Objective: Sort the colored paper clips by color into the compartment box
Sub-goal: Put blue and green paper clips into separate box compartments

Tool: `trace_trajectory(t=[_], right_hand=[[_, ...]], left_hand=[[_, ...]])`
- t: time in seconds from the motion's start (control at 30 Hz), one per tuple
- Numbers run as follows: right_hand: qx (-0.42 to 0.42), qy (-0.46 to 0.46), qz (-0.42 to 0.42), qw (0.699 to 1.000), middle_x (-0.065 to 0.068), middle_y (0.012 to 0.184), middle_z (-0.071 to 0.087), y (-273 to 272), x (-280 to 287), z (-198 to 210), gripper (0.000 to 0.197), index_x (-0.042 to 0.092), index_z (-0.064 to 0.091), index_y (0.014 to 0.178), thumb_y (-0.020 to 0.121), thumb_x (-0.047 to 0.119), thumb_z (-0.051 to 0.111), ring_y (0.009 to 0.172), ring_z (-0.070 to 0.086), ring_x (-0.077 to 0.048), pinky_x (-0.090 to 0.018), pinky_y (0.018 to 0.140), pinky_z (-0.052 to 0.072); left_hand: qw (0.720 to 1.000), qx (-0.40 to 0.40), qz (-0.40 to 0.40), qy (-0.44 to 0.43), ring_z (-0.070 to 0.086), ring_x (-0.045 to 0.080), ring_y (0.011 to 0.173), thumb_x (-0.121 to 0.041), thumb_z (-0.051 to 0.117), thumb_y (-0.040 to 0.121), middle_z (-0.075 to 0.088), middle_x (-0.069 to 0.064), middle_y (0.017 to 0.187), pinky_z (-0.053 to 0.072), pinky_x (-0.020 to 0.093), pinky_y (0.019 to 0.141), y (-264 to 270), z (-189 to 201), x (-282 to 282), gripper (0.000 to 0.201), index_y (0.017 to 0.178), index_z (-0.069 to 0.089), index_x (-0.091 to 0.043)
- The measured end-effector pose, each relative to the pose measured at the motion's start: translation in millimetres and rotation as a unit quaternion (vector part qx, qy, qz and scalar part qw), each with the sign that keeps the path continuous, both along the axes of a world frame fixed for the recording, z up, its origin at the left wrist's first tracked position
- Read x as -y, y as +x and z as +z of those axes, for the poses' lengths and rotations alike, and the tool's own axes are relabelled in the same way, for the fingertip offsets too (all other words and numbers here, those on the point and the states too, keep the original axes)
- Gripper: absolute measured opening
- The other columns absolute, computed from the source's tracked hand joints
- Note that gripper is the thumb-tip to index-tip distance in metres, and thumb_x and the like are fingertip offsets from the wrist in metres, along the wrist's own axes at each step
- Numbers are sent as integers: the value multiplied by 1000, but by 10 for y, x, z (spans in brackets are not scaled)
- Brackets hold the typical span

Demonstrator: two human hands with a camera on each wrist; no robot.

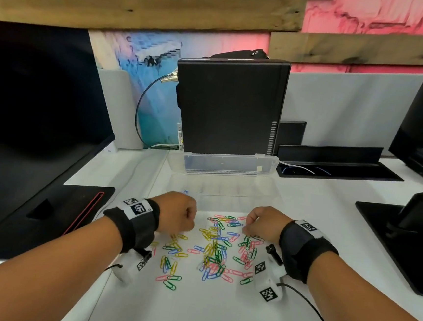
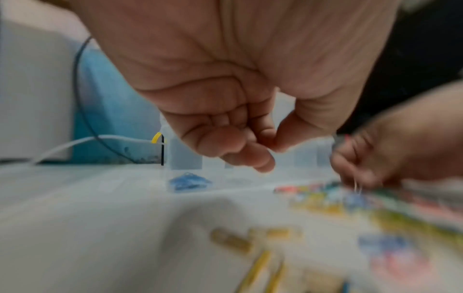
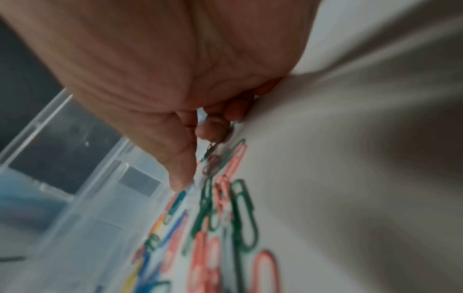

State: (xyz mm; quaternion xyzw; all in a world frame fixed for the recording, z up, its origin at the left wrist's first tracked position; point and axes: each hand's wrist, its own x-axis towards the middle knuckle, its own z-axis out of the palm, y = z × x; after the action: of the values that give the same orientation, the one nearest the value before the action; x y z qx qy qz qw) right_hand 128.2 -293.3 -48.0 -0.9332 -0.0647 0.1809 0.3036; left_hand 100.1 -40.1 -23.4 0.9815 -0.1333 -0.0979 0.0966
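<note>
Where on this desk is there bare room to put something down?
Bare white table lies nearer than the paper clips, between the forearms, and right of the compartment box, toward the monitor stand. Between the left hand and right hand clips crowd.

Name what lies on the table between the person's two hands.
Loose paper clips of mixed colours lie between the left hand and the right hand; the head view shows it.

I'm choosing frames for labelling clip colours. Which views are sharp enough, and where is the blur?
Head view: sharp, paper clips separable by colour, wide-angle bending at the edges. Left wrist view: left hand fairly clear, foreground clips smeared. Right wrist view: soft throughout, colours still readable.
</note>
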Motion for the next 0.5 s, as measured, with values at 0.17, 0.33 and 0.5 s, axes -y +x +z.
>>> trace_trajectory(t=[0.17, 0.33, 0.5], right_hand=[[-52, 116, -47, 991, 4, 85, 66, -4, 239, 63, 13, 24, 66, 78, 83, 30, 76, 78, 57, -13, -23, 74, 46], [-100, 176, -76, 976, -3, 82, 69, 92, 376, -37, 29, 32, 71, 60, 41, 47, 86, 85, 61, -25, -53, 100, 48], [-104, 190, -91, 972, -2, 78, 68, 91, 378, -42, 26, 32, 72, 62, 44, 46, 86, 83, 60, -25, -55, 98, 48]], left_hand=[[968, 117, 118, -188, 57, 11, 68, -19, 61, 84, 61, -11, 73, 45, 21, 64, 251, 217, 18, 11, 76, 64, -26], [960, 125, 161, -190, 61, 17, 74, -21, 59, 87, 62, -6, 76, 54, 28, 70, 442, 218, 85, 10, 79, 64, -25], [956, 109, 153, -225, 61, 17, 80, -33, 65, 89, 60, -5, 83, 55, 33, 83, 336, 200, -27, 22, 110, 64, -26]])
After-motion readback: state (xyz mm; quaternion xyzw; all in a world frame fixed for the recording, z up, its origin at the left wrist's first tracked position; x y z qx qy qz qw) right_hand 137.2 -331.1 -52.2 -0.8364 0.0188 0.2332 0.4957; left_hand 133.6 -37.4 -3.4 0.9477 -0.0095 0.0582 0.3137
